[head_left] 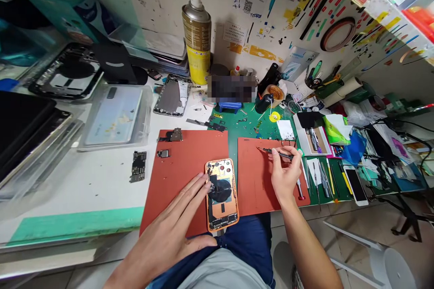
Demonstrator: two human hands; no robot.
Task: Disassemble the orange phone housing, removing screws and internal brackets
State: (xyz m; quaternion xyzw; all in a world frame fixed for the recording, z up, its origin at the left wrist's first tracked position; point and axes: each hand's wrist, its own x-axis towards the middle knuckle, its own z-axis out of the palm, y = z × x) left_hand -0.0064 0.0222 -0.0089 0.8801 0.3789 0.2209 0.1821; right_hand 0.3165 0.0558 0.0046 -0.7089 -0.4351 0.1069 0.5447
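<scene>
An orange-framed phone housing (222,194) lies at the front edge of the left red mat, with its inside facing up and a dark round coil in its middle. My left hand (185,207) is stretched out beside it, its fingertips resting on the housing's left edge near a small dark part. Over the right red mat, my right hand (287,167) is closed on slim dark tweezers (276,151), whose pointed tips face left, apart from the housing. A camera module (174,135) and a smaller part (164,153) lie on the left mat.
A logic board (138,166) and a boxed phone (115,113) lie to the left. A spray can (197,40) stands at the back. Several hand tools (323,178) and a white phone (355,185) lie at the right, near an open tray (313,135).
</scene>
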